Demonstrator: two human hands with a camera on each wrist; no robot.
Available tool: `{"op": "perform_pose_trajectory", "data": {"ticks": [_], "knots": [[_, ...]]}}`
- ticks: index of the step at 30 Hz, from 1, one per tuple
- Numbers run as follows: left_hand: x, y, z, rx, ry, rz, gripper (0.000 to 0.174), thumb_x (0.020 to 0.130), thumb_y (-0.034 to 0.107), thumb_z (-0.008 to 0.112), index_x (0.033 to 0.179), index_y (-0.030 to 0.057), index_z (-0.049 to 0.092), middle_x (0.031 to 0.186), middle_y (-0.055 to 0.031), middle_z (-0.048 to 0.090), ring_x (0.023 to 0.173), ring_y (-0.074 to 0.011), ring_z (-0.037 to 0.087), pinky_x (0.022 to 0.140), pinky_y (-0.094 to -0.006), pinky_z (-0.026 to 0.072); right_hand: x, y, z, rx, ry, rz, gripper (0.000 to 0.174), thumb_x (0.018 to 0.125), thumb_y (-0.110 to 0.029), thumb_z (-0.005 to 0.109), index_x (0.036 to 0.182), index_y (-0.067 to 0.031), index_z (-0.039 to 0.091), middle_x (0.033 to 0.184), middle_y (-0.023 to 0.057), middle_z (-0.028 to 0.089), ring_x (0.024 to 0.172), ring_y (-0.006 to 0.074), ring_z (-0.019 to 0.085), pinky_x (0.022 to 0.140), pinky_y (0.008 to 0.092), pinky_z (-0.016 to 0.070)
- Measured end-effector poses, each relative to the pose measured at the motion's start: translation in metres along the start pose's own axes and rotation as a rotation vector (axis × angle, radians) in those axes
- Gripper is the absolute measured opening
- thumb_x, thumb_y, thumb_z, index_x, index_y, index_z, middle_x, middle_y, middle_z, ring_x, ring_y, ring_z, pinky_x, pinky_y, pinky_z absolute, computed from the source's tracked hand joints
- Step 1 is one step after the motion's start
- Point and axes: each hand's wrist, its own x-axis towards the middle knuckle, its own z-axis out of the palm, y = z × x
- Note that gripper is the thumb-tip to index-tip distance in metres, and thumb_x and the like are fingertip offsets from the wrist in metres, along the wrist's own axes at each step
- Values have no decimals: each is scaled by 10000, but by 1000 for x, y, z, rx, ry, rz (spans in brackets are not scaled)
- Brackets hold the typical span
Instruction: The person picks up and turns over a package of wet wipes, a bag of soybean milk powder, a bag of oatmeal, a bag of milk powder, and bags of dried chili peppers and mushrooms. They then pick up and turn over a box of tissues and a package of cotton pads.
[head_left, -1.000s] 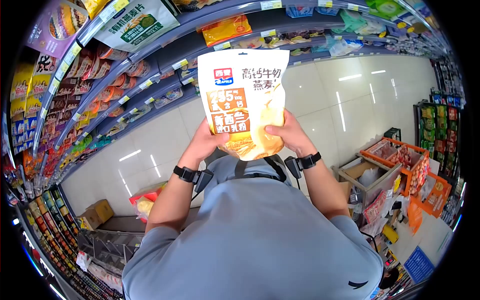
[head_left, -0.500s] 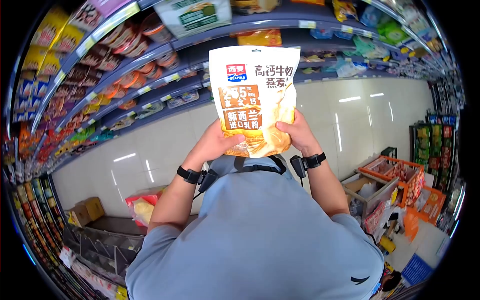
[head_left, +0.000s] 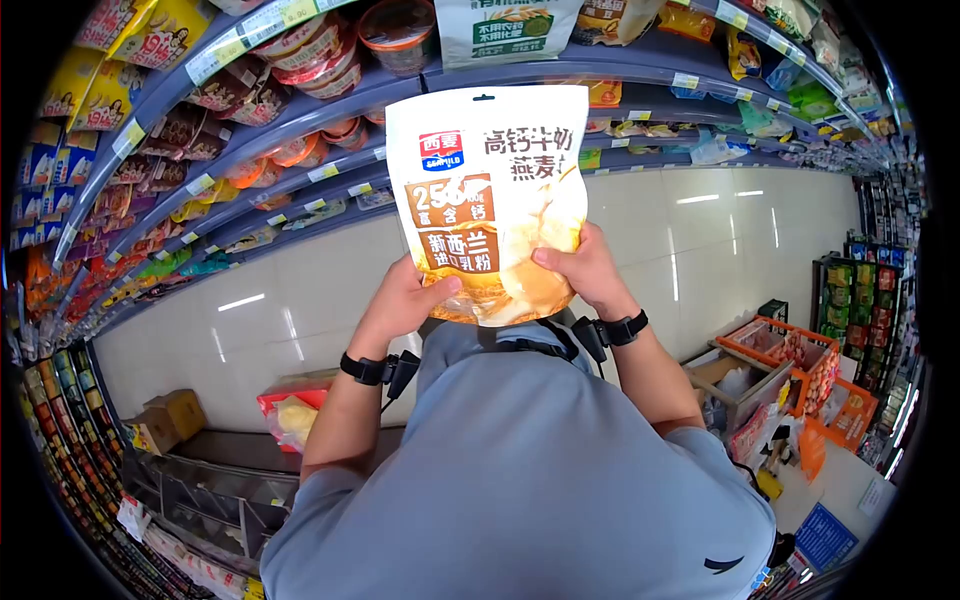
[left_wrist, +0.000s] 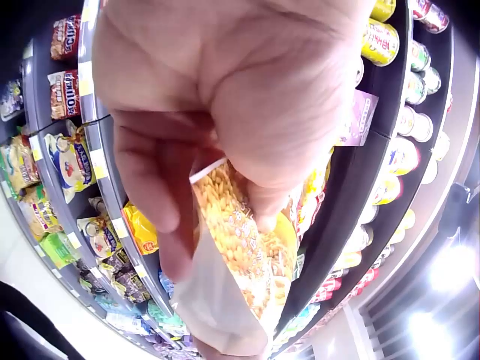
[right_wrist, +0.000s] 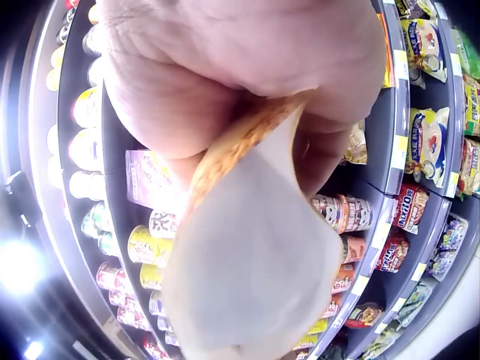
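A white and orange bag of milk oatmeal (head_left: 500, 215) is held up in front of the chest, its printed front facing the head camera. My left hand (head_left: 402, 300) grips its lower left edge, thumb lying across the front. At the lower right edge my right hand (head_left: 592, 272) pinches it the same way. In the left wrist view, the left hand (left_wrist: 247, 97) has its thumb and fingers on either side of the bag's edge (left_wrist: 232, 232). The right wrist view shows the bag's pale side (right_wrist: 255, 247) bulging below the right hand (right_wrist: 247, 67).
Curved shelves (head_left: 640, 75) carry packets and instant noodle tubs (head_left: 397, 35) ahead and to the left. A white and green packet (head_left: 510, 35) stands just beyond the bag. Orange crates (head_left: 800, 345) are at the right; cardboard boxes (head_left: 175, 415) sit at the left.
The shelves have slid rightward in the head view and the noodle tubs appear nearer. The bag shifted slightly right, then back left, with both hands keeping their grip.
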Motion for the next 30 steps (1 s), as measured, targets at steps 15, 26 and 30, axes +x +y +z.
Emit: {"op": "perform_pose_trajectory", "data": {"ticks": [15, 26, 30], "knots": [[30, 0, -29, -117, 125, 28, 470, 856, 36, 798, 1266, 1, 571, 1181, -71, 714, 1045, -141, 688, 915, -326, 564, 20, 1, 27, -141, 30, 132, 401, 1021, -257, 654, 1288, 39, 616, 1175, 82, 711, 1014, 127, 676, 880, 299, 562], [34, -2, -28, -97, 281, 100, 473, 931, 55, 733, 1334, 4, 492, 1242, -80, 675, 1105, -142, 652, 950, -315, 533, 20, 9, 43, -46, 192, -53, 362, 1029, -224, 645, 1257, 57, 634, 1175, 96, 714, 1002, 143, 689, 853, 296, 574], [51, -38, -38, -275, 216, 1, 444, 1039, 203, 617, 1403, 20, 439, 1321, -98, 619, 1214, -170, 600, 1043, -331, 482, 12, -8, 49, -194, 140, 50, 370, 1015, -228, 657, 1274, 37, 649, 1208, 112, 711, 1062, 169, 678, 899, 318, 553]]}}
